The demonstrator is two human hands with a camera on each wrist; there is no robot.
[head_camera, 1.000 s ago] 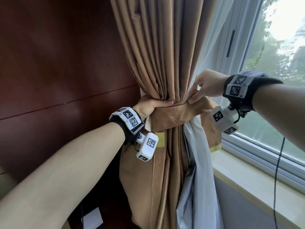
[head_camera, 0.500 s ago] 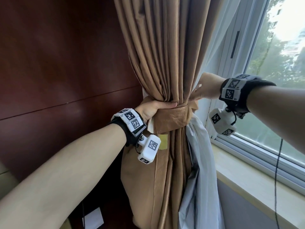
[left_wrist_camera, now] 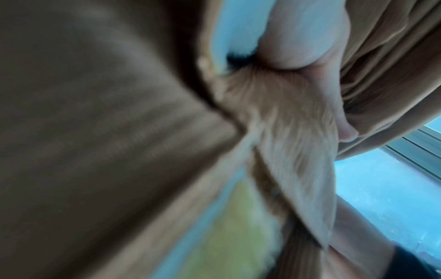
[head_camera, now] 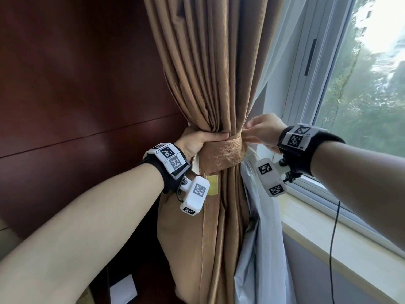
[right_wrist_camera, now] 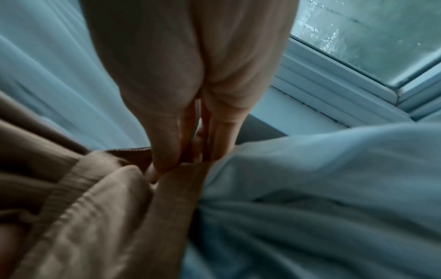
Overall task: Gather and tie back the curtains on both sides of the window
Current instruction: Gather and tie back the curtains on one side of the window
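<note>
A tan curtain (head_camera: 208, 62) hangs gathered at the window's left side, with a matching tieback band (head_camera: 221, 154) wrapped round its waist. My left hand (head_camera: 203, 141) grips the band and the bunched folds from the left, thumb lying across the band's top edge (left_wrist_camera: 281, 105). My right hand (head_camera: 258, 132) pinches the band's far end at the right of the bundle, fingertips pressed into the tan cloth (right_wrist_camera: 167, 169). A pale lining (head_camera: 263, 249) hangs below the band on the right. The back of the bundle is hidden.
A dark wooden wall panel (head_camera: 76, 95) stands to the left. The window frame (head_camera: 311, 62) and a stone sill (head_camera: 339, 249) run along the right. A sheer white curtain (head_camera: 282, 40) hangs behind the tan one. A black cable (head_camera: 334, 249) dangles over the sill.
The band's loose right end, held out wide a second ago, has been drawn in tight round the curtain. My right hand moved toward the back of the bundle. The left hand kept its grip.
</note>
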